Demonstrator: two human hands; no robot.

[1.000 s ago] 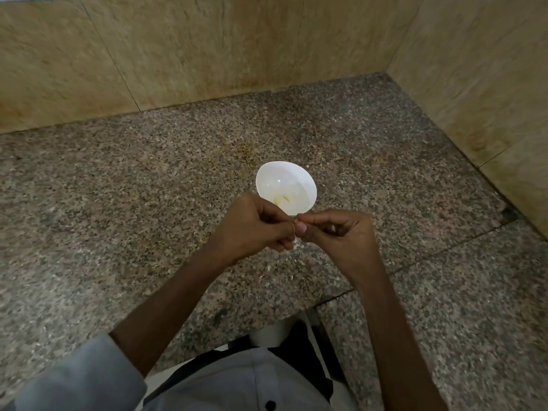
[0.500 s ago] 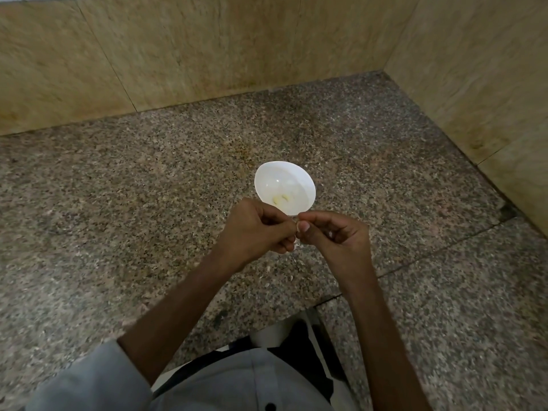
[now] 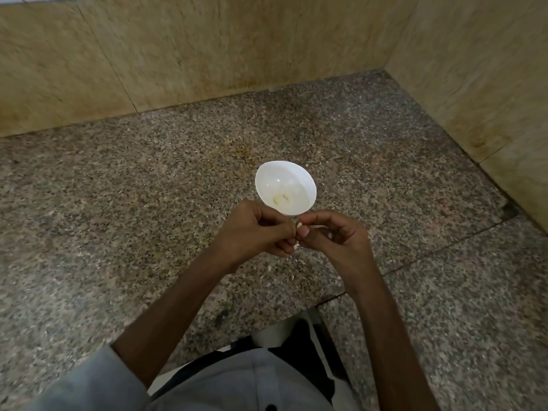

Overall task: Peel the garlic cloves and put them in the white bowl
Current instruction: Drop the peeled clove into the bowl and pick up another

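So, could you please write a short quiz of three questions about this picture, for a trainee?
1. True or false: the white bowl stands on the granite counter.
2. How many peeled cloves lie in the bowl? A) one B) two C) five
3. Fill in: the left hand and the right hand together pinch one ___.
Key: 1 true; 2 B; 3 garlic clove.

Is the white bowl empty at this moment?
No, two pale peeled garlic cloves lie at the bottom of the white bowl.
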